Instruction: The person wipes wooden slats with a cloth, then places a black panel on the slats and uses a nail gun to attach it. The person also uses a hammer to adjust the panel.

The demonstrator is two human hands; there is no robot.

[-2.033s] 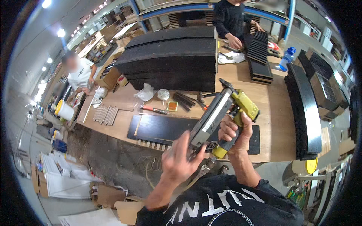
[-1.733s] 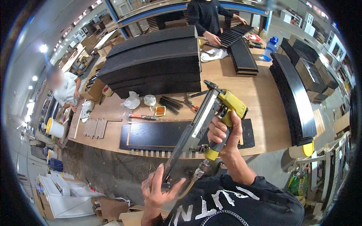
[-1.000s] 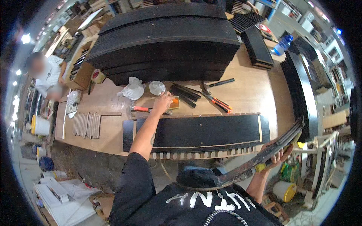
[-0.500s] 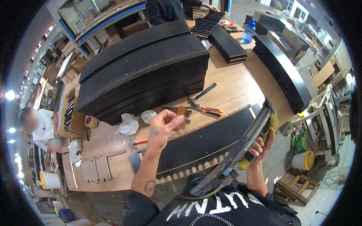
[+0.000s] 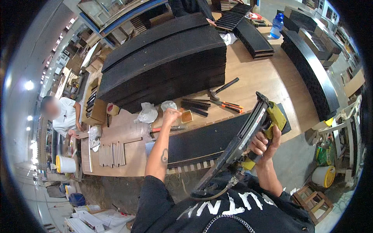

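In my right hand (image 5: 268,143) is a yellow and black nail gun (image 5: 276,116), tilted with its long magazine slanting down toward my chest. An air hose (image 5: 217,196) runs from its grip end. My left hand (image 5: 171,116) reaches over the table, its fingertips pinching a small flat amber piece (image 5: 187,117) with a pale edge; its exact kind is unclear. Below both hands lies a long black panel (image 5: 194,145). Beside the amber piece are several short black strips (image 5: 196,106). A hammer (image 5: 223,88) and orange-handled pliers (image 5: 229,106) rest just beyond.
A tall stack of black boards (image 5: 163,70) fills the table's far left. White plastic bags (image 5: 147,113) and a row of grey strips (image 5: 112,154) lie to the left. Further black boards (image 5: 311,73) and a blue bottle (image 5: 277,25) stand right. Other people work at left and behind the stack.
The whole view has shifted. My left hand has moved away from me, with the amber piece now turned broader to view. The nail gun has rolled, showing its yellow body and magazine side.
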